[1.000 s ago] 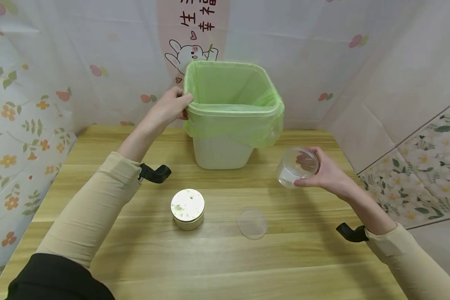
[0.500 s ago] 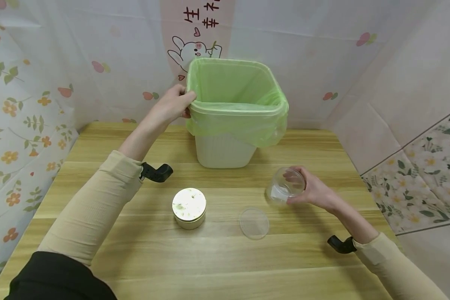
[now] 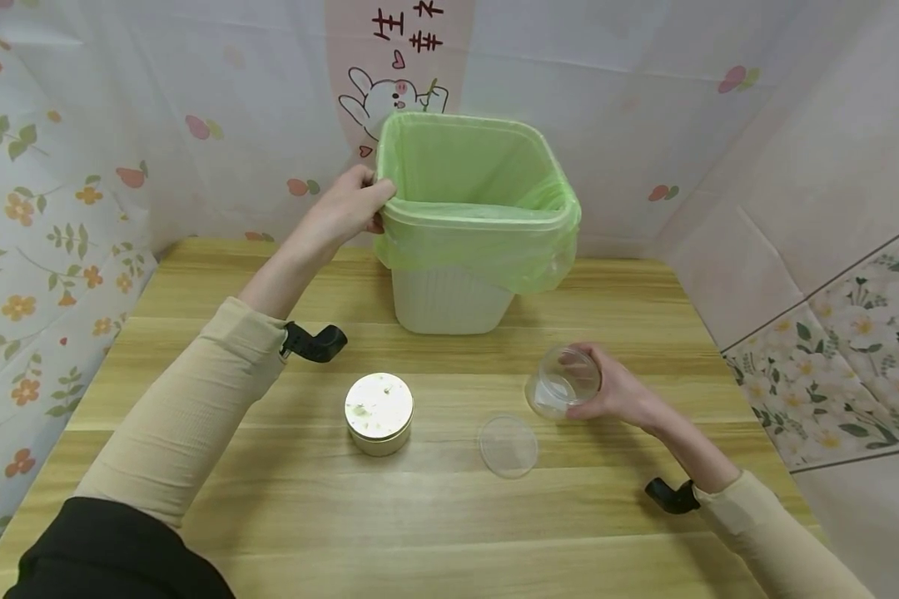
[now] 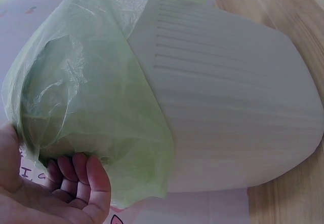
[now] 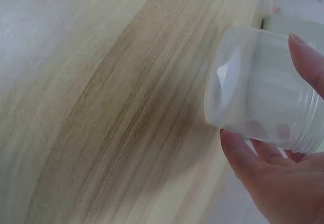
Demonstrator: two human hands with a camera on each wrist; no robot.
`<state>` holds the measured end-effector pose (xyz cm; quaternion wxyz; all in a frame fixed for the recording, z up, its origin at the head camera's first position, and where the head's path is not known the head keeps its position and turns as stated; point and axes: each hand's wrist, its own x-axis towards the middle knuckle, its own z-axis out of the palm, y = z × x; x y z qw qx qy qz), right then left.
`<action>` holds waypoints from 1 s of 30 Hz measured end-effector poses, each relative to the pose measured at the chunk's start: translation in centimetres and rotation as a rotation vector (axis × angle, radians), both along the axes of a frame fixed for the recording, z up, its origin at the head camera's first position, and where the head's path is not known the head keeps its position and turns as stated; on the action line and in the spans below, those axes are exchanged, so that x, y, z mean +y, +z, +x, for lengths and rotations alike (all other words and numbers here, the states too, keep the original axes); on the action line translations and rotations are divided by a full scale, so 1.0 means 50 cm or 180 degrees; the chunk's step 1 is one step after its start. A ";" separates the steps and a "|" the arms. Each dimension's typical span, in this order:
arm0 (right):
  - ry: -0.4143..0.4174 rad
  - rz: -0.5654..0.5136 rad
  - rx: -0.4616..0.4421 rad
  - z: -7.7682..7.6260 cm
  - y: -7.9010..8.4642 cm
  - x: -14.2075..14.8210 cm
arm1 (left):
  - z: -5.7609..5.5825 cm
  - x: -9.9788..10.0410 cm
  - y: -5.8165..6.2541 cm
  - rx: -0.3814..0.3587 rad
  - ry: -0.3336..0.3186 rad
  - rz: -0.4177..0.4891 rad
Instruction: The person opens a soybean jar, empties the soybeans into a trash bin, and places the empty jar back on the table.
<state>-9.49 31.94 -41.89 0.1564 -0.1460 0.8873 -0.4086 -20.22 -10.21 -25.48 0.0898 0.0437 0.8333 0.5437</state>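
Note:
My left hand [image 3: 348,205] grips the left rim of a white trash bin [image 3: 453,301] lined with a green plastic bag [image 3: 479,241]. In the left wrist view, curled fingers [image 4: 81,176] lie against the bag's outside, with the thumb at the rim. A clear, lidless plastic jar [image 3: 550,399] is held by my right hand [image 3: 620,391], thumb on one side and fingers on the other. Its threaded mouth faces up, and a whitish patch shows near the base, which is close over the table in the right wrist view. A clear round lid [image 3: 508,447] lies flat just left of the jar.
A round tin [image 3: 379,413] with a patterned white lid stands on the wooden table [image 3: 419,516], left of the clear lid. Behind the bin hangs a printed cloth [image 3: 255,100]. Floral panels [image 3: 861,341] rise along the table's right side.
My right hand has brought the jar down and to the left, closer to the clear lid. My left hand keeps its hold on the bin's rim, and the view has shifted slightly.

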 end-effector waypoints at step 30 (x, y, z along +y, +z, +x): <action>0.0482 0.0542 0.1267 0.039 0.083 -0.231 | 0.057 -0.035 -0.038 0.0450 0.0158 -0.0065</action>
